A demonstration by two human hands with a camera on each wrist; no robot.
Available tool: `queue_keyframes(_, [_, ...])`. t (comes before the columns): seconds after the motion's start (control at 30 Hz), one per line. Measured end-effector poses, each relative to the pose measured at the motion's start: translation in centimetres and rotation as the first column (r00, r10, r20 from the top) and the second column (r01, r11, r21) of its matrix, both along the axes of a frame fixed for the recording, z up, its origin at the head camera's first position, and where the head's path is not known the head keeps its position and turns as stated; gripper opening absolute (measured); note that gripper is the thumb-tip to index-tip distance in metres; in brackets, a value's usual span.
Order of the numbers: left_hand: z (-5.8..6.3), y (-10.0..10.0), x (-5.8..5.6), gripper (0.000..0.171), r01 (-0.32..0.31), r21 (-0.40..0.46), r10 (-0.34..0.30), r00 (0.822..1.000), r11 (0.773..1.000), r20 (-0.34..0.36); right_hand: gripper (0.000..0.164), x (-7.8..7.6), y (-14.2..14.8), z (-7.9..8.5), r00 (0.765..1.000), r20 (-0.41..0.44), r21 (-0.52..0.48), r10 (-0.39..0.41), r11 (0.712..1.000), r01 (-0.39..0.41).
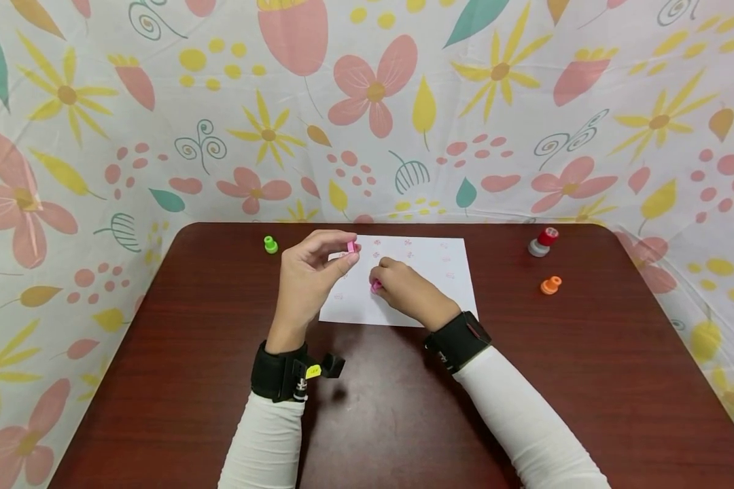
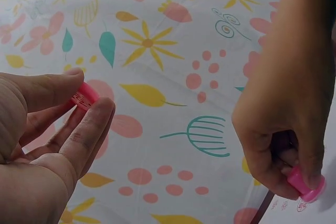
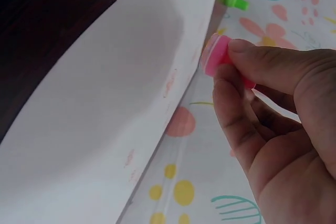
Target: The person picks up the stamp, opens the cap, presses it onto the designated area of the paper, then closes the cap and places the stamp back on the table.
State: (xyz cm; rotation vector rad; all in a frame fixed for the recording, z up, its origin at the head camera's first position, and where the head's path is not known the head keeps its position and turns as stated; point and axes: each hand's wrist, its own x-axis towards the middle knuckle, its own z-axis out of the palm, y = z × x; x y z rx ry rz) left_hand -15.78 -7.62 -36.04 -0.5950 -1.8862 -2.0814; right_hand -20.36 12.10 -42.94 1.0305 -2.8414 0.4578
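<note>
Pinching a small pink stamp (image 1: 376, 286), the right hand (image 1: 408, 291) works, in the head view, just to the 9 o'clock side of the middle of the white paper (image 1: 362, 309). Its grip is narrow, closed round the stamp. At 11 o'clock from there, the left hand (image 1: 306, 278) holds a pink disc (image 1: 351, 246) between thumb and fingers. Rows of red prints (image 1: 377, 242) mark the sheet. On the surface (image 1: 367, 428), a green stamp (image 1: 270, 244) stands between 9 and 10 o'clock of the paper, an orange stamp (image 1: 550, 285) at 3.

In the left wrist view, the disc sits at 9 o'clock, held by its edge, patterned face showing. The stamp is at 4 o'clock, tilted, its wide base close over the prints; I cannot tell whether it touches. It looks like light, stiff plastic, smooth enough to slip if pinched carelessly; the narrow knob seems the best hold.

In the right wrist view, the stamp lies between 1 and 2 o'clock, thumb on one side, fingers opposite, flat end free. That face is probably the delicate part, better left untouched.
</note>
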Motion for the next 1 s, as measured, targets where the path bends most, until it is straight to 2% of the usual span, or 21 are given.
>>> queue_keyframes(0.47, [0.1,0.3,0.1,0.026,-0.005,-0.007,0.005,1.0,1.0,0.013,0.005,-0.4,-0.1,-0.8,0.997,0.082,0.083,-0.011,0.997,0.004])
queue_keyframes(1.0, [0.0,-0.3,0.1,0.024,-0.025,0.001,0.025,1.0,1.0,-0.005,0.011,-0.7,-1.0,-0.9,0.996,0.09,0.088,-0.027,0.996,0.019])
